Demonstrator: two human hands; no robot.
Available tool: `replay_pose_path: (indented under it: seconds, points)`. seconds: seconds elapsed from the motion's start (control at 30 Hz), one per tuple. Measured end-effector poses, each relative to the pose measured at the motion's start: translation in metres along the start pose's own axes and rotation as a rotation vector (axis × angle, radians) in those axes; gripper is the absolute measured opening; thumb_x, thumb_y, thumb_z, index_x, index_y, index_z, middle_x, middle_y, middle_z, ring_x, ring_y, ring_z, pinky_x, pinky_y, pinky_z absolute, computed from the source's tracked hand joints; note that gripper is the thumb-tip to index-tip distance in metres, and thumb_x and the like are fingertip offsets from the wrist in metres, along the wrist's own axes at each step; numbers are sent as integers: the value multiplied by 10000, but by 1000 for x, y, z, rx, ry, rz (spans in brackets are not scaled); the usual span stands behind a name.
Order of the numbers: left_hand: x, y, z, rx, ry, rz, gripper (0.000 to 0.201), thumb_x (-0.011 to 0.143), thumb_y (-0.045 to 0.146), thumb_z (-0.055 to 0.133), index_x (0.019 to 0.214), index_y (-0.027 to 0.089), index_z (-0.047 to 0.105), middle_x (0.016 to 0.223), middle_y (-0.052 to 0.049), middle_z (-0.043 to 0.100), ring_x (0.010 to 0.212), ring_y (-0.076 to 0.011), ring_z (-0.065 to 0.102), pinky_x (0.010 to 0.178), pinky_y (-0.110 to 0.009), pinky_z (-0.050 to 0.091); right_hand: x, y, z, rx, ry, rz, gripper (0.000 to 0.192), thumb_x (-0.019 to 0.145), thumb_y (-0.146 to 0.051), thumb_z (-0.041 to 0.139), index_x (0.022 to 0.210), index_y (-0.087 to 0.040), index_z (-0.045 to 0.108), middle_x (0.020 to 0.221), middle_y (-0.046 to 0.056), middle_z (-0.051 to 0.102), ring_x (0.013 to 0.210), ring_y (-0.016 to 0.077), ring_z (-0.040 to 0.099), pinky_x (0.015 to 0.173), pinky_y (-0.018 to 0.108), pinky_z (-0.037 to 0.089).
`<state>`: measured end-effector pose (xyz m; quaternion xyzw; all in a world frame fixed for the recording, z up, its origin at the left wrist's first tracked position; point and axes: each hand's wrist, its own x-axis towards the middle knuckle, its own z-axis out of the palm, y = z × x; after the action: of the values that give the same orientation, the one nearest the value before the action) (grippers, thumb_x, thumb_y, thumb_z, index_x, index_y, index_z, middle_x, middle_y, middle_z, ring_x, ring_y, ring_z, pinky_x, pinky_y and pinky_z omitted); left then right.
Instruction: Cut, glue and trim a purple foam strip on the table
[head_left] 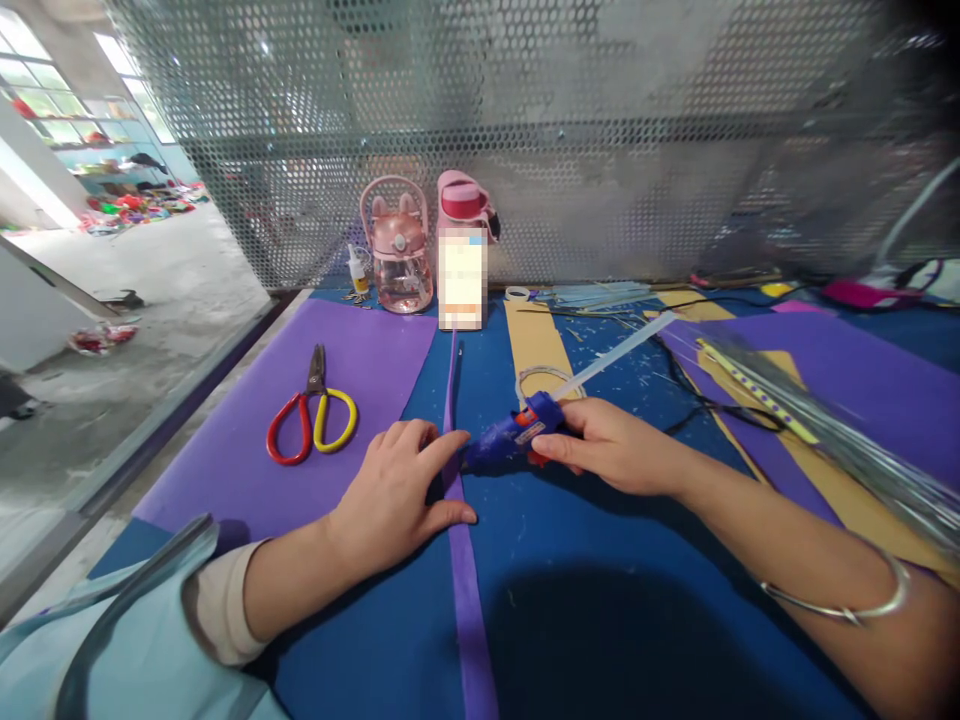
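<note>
While my left hand (397,490) pins the purple foam strip (459,520) flat on the worktop (600,620), fingers spread, my right hand (615,445) grips the blue glue gun (510,435), nozzle at the strip.

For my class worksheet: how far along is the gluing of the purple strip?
Done: the purple strip is cut and laid on the blue mat; scissors lie aside. In hand: left hand pins the strip, right hand aims the glue gun at it. Left: no glue line is visible along the strip.

Nothing here reads clearly — the label on the pink bottle (462,262) is blurred out, and the sticker on the glue gun (517,434) is too small to read.
</note>
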<state>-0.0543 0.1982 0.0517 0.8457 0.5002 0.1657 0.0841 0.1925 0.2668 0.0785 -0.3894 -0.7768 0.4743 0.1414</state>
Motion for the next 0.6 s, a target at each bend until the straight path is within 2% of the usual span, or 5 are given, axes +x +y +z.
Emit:
replay_pose_path:
  seconds: [0.1, 0.2, 0.47, 0.6]
  points:
    - [1, 0, -1, 14, -7, -6, 556, 776, 630, 535, 1133, 205, 548, 1063, -98, 529, 957, -264, 502, 829, -438, 428, 0, -1, 0, -43, 8, -34, 260, 876, -407, 512, 866, -179, 636, 734, 24, 641, 602, 141, 537, 557, 270, 427]
    - [1, -1, 1, -20, 2, -28, 579, 750, 657, 540, 1051, 162, 545, 1031, -99, 540, 944, -262, 504, 822, -434, 430, 1, -2, -1, -71, 17, -71, 265, 882, -406, 500, 852, -179, 634, 732, 21, 634, 655, 159, 563, 627, 288, 449]
    - [0, -4, 4, -89, 0, -22, 596, 738, 647, 567, 1087, 168, 506, 1069, -105, 551, 981, -265, 512, 845, -429, 427, 0, -6, 2, -93, 12, -107, 289, 883, -392, 483, 947, -163, 649, 770, 32, 644, 699, 181, 585, 679, 301, 460]
    - [1, -4, 4, -98, -11, -24, 599, 736, 646, 572, 1094, 171, 503, 1078, -106, 553, 988, -266, 517, 849, -429, 426, 1, -8, 1, -127, 60, -117, 309, 887, -387, 479, 1013, -165, 654, 822, 37, 661, 714, 183, 588, 689, 298, 454]
